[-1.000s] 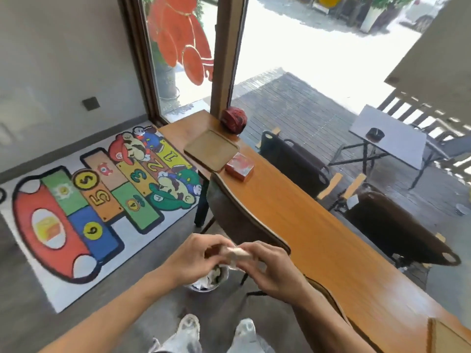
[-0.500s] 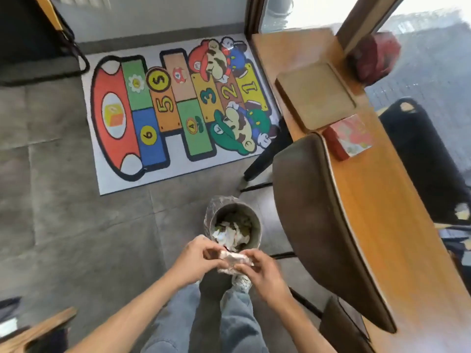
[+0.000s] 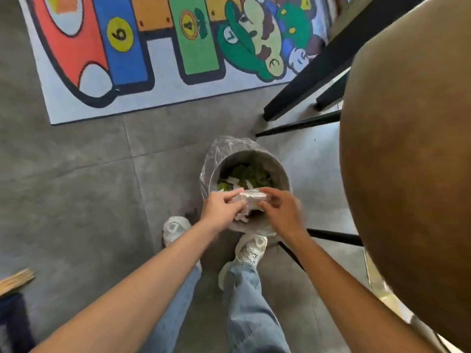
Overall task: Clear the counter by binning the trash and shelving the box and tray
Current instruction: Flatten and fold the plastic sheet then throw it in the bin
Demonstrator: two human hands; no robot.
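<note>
A crumpled wad of whitish trash (image 3: 248,197) is held between both hands right over the near rim of a small round bin (image 3: 283,171) lined with a clear plastic bag. My left hand (image 3: 221,209) grips its left end, my right hand (image 3: 279,209) its right end. The bin stands on the grey floor and holds paper scraps and green bits. The counter, box and tray are out of view.
A brown chair back (image 3: 407,154) fills the right side, with black legs (image 3: 318,64) slanting down beside the bin. A colourful hopscotch rug (image 3: 153,54) lies on the floor beyond. My two white shoes (image 3: 251,249) stand just before the bin. A wooden piece (image 3: 15,280) sits lower left.
The view has tilted down from the counter to the floor and drawn closer to the bin. Both hands, still holding the wad, have come over the bin's near rim.
</note>
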